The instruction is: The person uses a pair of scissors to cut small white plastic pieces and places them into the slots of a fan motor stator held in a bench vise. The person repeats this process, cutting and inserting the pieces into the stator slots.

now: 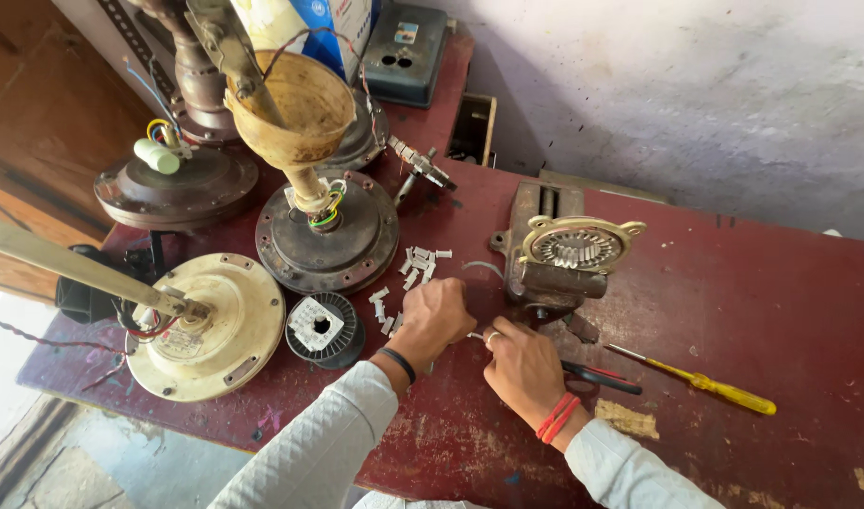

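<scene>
Both sleeves reach in: left hand (434, 316) fisted beside white sleeve pieces (419, 263), right hand (523, 363) pinching a pale strip (475, 336). Loose pieces could scatter off the tabletop (733, 311) if brushed.

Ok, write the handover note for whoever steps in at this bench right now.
Left hand: closed, knuckles up, on the table beside the small white sleeve pieces.
Right hand: fingers pinch a thin pale strip stretched between both hands.
Stator core sits on the vise just behind the hands.
Wire spool is left of the left hand; scissors and yellow screwdriver lie to the right.
Done: a batch of pieces lies scattered.
Left: cannot tell how many more.
</scene>
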